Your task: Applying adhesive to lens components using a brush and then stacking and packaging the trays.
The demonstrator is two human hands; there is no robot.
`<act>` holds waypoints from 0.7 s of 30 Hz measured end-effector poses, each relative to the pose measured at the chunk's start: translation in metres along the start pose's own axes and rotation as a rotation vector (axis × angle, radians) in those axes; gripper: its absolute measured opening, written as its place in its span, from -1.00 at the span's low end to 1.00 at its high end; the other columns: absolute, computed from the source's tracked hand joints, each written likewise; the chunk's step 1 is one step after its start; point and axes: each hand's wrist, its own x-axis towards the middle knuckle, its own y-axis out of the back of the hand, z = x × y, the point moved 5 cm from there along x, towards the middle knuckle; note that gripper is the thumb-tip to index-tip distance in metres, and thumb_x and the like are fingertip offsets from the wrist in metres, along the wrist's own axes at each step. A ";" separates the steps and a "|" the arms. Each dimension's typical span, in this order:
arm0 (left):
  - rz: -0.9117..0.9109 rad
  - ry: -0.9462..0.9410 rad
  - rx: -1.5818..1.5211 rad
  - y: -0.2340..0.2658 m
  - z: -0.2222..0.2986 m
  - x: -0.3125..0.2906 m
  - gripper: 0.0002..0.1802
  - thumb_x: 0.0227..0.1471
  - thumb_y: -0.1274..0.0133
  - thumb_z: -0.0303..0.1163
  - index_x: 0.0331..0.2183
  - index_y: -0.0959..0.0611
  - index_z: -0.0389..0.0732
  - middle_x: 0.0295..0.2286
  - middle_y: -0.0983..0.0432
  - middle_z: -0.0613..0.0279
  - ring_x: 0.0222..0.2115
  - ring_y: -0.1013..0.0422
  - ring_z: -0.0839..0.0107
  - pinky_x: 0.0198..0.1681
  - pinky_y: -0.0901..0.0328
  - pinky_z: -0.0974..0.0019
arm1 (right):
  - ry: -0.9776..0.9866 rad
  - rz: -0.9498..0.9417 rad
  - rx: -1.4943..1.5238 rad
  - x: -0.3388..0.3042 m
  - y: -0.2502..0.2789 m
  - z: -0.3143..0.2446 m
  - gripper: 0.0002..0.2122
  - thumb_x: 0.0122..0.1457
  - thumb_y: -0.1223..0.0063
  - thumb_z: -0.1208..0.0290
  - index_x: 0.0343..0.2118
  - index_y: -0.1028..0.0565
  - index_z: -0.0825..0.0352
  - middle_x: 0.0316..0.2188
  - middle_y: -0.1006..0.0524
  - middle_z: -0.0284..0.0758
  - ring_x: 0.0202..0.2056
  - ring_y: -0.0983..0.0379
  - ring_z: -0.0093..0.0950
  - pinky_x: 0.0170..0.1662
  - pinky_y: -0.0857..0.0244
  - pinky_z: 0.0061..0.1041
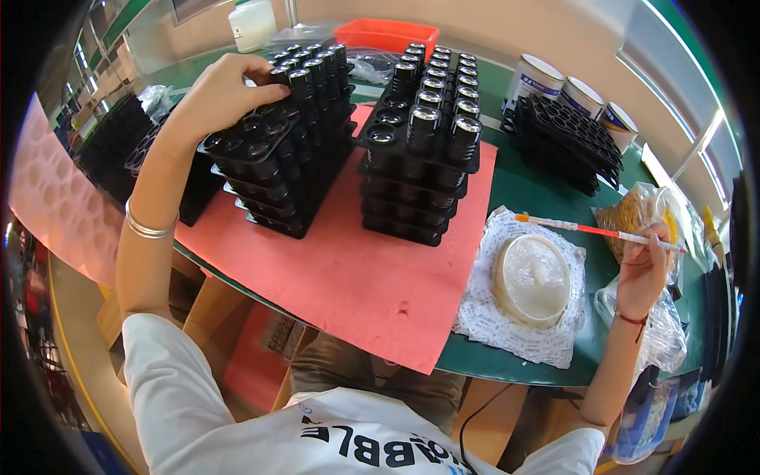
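Seemingly plastic, slender stick (595, 230) in right hand (644, 269).

This is a workshop — green workbench (518, 194), tins (582, 98), stacked black trays (412, 190) of matching cylinders (423, 129).

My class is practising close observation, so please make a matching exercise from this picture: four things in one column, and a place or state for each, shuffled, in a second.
Column one
1. Left hand
2. Right hand
3. Orange-red bin
4. Round cream dish

Column two
A. On a crinkled, printed sheet
B. Holding a slim red-and-white stick
C. At the back of the table
D. At the black cylinders in the left stack

Pairs: 1-D, 2-B, 3-C, 4-A
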 end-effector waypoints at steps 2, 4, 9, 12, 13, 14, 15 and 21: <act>-0.006 0.001 0.000 0.000 -0.003 0.003 -0.64 -0.24 -0.15 -0.24 -0.53 -0.49 -0.39 -0.62 -0.38 0.25 -0.55 -0.29 0.48 -0.39 -0.21 0.40 | 0.007 -0.029 0.011 0.001 0.002 -0.001 -0.94 0.11 0.15 0.48 -0.41 -0.27 0.34 -0.60 -0.32 -0.38 -0.55 -0.22 -0.66 -0.45 -0.10 -0.73; -0.012 0.002 -0.001 0.002 -0.005 0.003 -0.63 -0.24 -0.16 -0.24 -0.53 -0.49 -0.39 -0.63 -0.38 0.24 -0.56 -0.29 0.48 -0.39 -0.21 0.40 | 0.013 -0.058 0.021 0.001 0.001 -0.002 -0.94 0.11 0.15 0.49 -0.40 -0.28 0.34 -0.59 -0.32 -0.38 -0.54 -0.22 -0.67 -0.45 -0.10 -0.73; -0.117 0.035 0.107 0.002 -0.007 0.007 -0.62 -0.27 -0.14 -0.21 -0.52 -0.51 -0.37 -0.62 -0.37 0.22 -0.54 -0.29 0.47 -0.38 -0.21 0.40 | 0.032 -0.005 0.022 0.001 0.003 -0.004 -0.94 0.12 0.16 0.49 -0.37 -0.29 0.35 -0.57 -0.34 -0.38 -0.52 -0.25 -0.67 -0.43 -0.13 -0.74; -0.066 -0.002 0.047 0.013 0.000 -0.003 -0.63 -0.27 -0.13 -0.20 -0.50 -0.53 -0.36 -0.60 -0.38 0.18 -0.50 -0.32 0.47 -0.36 -0.22 0.39 | 0.024 0.014 0.029 0.001 0.006 -0.003 -0.93 0.12 0.15 0.49 -0.36 -0.30 0.36 -0.55 -0.36 -0.37 -0.52 -0.26 -0.67 -0.44 -0.15 -0.75; 0.053 -0.012 0.114 0.023 0.001 -0.009 -0.62 -0.26 -0.11 -0.19 -0.45 -0.55 -0.33 -0.56 -0.41 0.13 -0.48 -0.35 0.39 -0.35 -0.24 0.37 | 0.029 0.018 0.026 0.002 0.005 -0.004 -0.93 0.12 0.15 0.49 -0.36 -0.30 0.36 -0.55 -0.36 -0.37 -0.52 -0.26 -0.67 -0.44 -0.15 -0.75; 0.181 -0.043 0.173 0.028 0.021 -0.018 -0.65 -0.24 -0.12 -0.23 -0.42 -0.54 -0.32 -0.55 -0.37 0.22 -0.50 -0.29 0.44 -0.37 -0.21 0.41 | 0.029 0.015 0.025 0.001 0.004 -0.005 -0.92 0.11 0.15 0.49 -0.36 -0.30 0.36 -0.54 -0.37 -0.37 -0.52 -0.27 -0.67 -0.44 -0.15 -0.75; 0.305 -0.079 0.227 0.027 0.047 -0.027 -0.67 -0.22 -0.12 -0.27 -0.39 -0.54 -0.30 -0.54 -0.34 0.31 -0.51 -0.24 0.50 -0.40 -0.18 0.44 | 0.026 0.019 0.021 -0.002 0.007 -0.004 -0.92 0.11 0.14 0.50 -0.35 -0.30 0.36 -0.54 -0.37 -0.37 -0.53 -0.28 -0.67 -0.45 -0.16 -0.76; 0.221 -0.414 0.093 -0.012 0.135 -0.050 -0.64 -0.30 -0.20 -0.26 -0.42 -0.51 -0.25 -0.52 -0.33 0.25 -0.47 -0.27 0.41 -0.40 -0.17 0.41 | 0.067 0.119 0.021 -0.004 0.010 -0.007 -0.87 0.14 0.13 0.47 -0.31 -0.36 0.40 -0.53 -0.37 -0.38 -0.55 -0.26 -0.70 -0.51 -0.11 -0.75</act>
